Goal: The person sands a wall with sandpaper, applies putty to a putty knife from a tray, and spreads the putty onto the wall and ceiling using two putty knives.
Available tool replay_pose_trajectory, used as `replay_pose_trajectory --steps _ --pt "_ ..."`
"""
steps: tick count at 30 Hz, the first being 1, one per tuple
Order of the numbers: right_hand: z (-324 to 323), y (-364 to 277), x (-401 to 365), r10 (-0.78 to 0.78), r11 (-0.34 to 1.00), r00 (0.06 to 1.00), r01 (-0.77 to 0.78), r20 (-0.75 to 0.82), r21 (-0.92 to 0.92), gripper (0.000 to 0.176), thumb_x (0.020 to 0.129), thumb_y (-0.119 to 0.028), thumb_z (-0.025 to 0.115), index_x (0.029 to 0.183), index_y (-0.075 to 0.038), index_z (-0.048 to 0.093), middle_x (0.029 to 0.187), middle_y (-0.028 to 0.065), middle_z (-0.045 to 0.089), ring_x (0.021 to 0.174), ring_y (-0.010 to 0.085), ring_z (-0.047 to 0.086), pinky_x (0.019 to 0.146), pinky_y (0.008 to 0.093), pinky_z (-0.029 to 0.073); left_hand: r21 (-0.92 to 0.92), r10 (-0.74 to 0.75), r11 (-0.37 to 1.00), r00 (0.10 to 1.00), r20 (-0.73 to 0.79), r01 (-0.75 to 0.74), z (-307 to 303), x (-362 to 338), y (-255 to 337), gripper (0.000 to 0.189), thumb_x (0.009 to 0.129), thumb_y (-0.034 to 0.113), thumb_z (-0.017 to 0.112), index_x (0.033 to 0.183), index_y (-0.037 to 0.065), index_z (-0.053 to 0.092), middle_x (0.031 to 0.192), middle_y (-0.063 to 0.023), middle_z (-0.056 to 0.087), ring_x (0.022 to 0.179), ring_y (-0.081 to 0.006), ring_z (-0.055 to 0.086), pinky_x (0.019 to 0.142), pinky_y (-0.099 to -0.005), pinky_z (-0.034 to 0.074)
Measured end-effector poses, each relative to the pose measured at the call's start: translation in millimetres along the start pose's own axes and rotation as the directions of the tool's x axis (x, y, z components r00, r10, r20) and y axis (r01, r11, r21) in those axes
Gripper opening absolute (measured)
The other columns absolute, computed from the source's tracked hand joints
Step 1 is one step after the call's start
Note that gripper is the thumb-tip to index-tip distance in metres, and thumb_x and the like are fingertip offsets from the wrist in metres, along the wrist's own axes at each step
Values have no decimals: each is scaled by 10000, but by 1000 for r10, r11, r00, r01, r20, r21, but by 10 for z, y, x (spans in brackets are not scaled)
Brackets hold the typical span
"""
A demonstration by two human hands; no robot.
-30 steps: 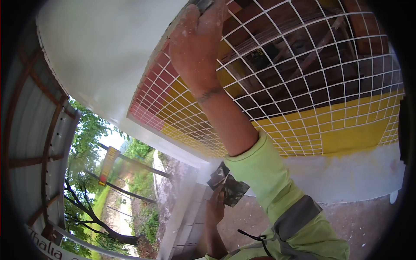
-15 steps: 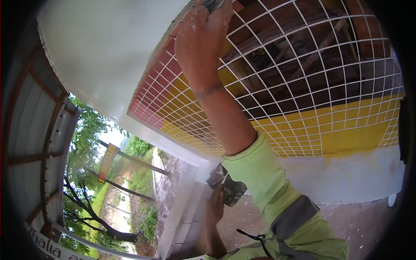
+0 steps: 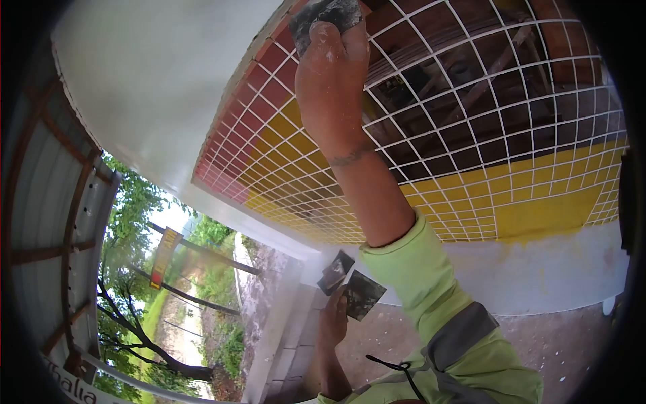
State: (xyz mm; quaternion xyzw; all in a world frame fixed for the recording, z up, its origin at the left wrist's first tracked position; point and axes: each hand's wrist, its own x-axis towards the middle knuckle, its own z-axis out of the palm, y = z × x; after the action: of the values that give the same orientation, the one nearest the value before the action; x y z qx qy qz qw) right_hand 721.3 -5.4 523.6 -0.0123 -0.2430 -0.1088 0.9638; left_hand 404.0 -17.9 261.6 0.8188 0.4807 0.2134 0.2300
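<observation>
My right hand point(image 3: 333, 87), raised on a lime-green sleeve, grips a dark, putty-smeared flat scraper blade point(image 3: 333, 19) at the top of the view. The thumb lies across the blade's face; the other fingers are mostly hidden behind it. The blade is beside the rough edge of the white wall surface point(image 3: 155, 74), in front of the white wire grille point(image 3: 464, 101); contact cannot be made out. Lower down, my left hand point(image 3: 333, 320) is closed on dark, smeared flat plates point(image 3: 365, 295), which look like scraper blades too.
Yellow and red painted panels point(image 3: 552, 209) show behind the grille, with dark clutter further in. A white ledge point(image 3: 525, 276) runs below it. Corrugated roofing point(image 3: 33, 182) on brown bars, trees point(image 3: 141, 323) and a yellow sign point(image 3: 165, 259) are at the left.
My right hand has shifted down and to the right in view, bringing more of its scraper blade into sight. The plates in my left hand show more fully, while that hand has hardly moved.
</observation>
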Motion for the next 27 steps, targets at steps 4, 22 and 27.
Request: replay_pose_trajectory --steps 4,22,27 --pt "-47 -19 66 210 974 975 -203 72 -100 406 1023 -108 338 1372 98 335 1146 229 509 1018 284 548 922 428 458 -11 15 1000 1000 12 -15 18 41 -5 376 1038 253 479 1382 113 534 709 -142 612 618 -223 608 624 -373 483" --pt "258 -108 -157 -131 975 988 114 -81 -189 254 925 -49 427 1155 22 506 959 117 533 871 204 487 853 373 429 0 44 999 998 52 -44 95 119 30 351 1037 240 467 1352 107 547 765 -160 626 660 -251 610 674 -383 482" --pt "52 -113 -253 -45 993 996 36 -82 -113 247 960 -72 417 1176 5 508 975 88 548 847 169 486 820 331 438 7 242 970 970 -17 -242 183 188 -180 348 1038 236 462 1349 105 546 896 -206 674 783 -348 668 728 -409 493"
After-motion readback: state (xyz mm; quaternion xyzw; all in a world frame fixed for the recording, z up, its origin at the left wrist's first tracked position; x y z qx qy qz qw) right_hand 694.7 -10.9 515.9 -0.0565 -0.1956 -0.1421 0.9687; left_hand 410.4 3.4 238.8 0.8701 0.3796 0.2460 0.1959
